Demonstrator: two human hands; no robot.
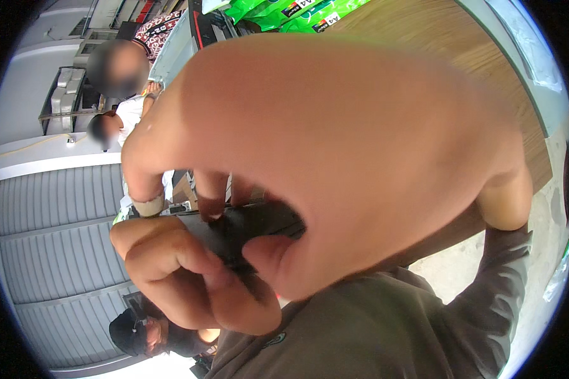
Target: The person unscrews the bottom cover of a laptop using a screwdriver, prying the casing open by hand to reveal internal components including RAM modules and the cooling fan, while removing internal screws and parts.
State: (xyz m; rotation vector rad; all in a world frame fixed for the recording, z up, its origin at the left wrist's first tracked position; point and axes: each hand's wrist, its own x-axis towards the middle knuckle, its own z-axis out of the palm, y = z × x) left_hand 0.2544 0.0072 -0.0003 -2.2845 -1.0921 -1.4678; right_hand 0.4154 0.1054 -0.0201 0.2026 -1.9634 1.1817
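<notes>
My right hand [348,158] fills most of the view, very close to the camera, its grey sleeve running off to the lower right. Its fingers and thumb are curled around a small black object [253,227]. One fingertip wears a beige bandage [148,205]. My left hand [177,271] sits just below and to the left, fingers bent, pinching the same black object from the other side. The object is mostly hidden by both hands, so I cannot tell its shape.
A wooden tabletop [461,50] lies behind my right hand, with green packages [297,12] at the top edge. A grey ribbed shutter [57,240] covers the left. Two people [117,66] are at the upper left, and a person in a black cap [133,331] is at the bottom.
</notes>
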